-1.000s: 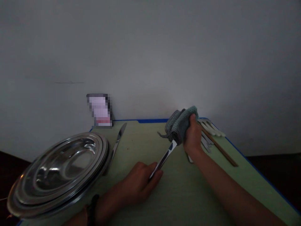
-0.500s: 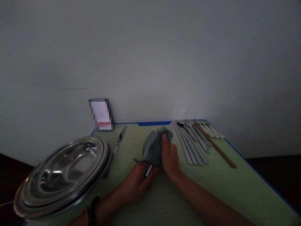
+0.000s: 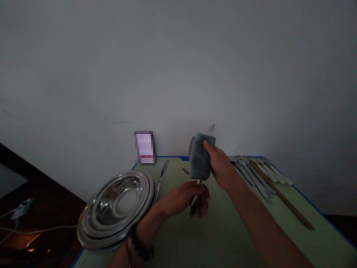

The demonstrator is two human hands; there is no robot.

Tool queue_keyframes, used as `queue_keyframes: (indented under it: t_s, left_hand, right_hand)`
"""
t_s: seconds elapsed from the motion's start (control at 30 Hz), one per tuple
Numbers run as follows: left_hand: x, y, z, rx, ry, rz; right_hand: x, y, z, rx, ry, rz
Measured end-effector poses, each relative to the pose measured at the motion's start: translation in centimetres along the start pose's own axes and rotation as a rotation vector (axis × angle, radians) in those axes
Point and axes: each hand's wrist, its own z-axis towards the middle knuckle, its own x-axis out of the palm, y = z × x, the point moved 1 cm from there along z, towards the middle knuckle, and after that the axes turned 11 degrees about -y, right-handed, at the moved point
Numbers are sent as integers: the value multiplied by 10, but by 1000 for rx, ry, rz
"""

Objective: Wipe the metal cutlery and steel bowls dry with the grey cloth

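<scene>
My left hand (image 3: 184, 199) grips the handle of a table knife (image 3: 211, 129), held up over the middle of the table. The knife's rounded blade tip sticks out above a grey-green cloth (image 3: 200, 158), and the middle of the knife is hidden inside it. My right hand (image 3: 220, 162) is closed on the cloth around the blade, its thumb pressed on the front. A second table knife (image 3: 163, 176) lies on the table to the left, beside a stack of shiny metal plates (image 3: 117, 208).
Right of my hands lie several metal spoons and forks (image 3: 255, 175), wooden chopsticks (image 3: 281, 195) and white-handled cutlery (image 3: 275, 173). A blurred-out phone-like device (image 3: 145, 147) leans against the wall (image 3: 178, 74). White cables (image 3: 39, 230) run at the lower left beside the pale green table (image 3: 178, 238).
Both hands have lifted the knife and cloth, and the blade tip now shows above the cloth. My left hand's grip on the handle has turned. The view has swung left and up.
</scene>
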Motion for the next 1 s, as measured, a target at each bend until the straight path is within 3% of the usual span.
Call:
queue_keyframes:
  t_s: [0.13, 0.2, 0.3, 0.47, 0.6, 0.73, 0.87, 1.0]
  left_hand:
    - [6, -9, 13, -34, -21, 207]
    - [7, -15, 16, -62, 43, 274]
    - [-3, -34, 18, -16, 76, 319]
    - [-22, -68, 21, 141, -167, 588]
    - [-18, -82, 9, 185, -188, 895]
    - [-14, -84, -5, 136, -124, 1036]
    - [-14, -75, -9, 122, -197, 1159]
    - [-11, -62, -3, 155, -250, 1201]
  right_hand:
    - [-4, 3, 11, -24, 24, 73]
    - [-10, 5, 15, -27, 8, 151]
    - [-20, 12, 25, 70, -53, 378]
    - [-33, 29, 38, 119, -121, 665]
    - [-39, 37, 34, 89, -66, 767]
    - [-40, 44, 24, 17, -47, 749]
    - [-31, 45, 18, 51, -60, 747]
    - [-17, 35, 15, 131, -189, 778]
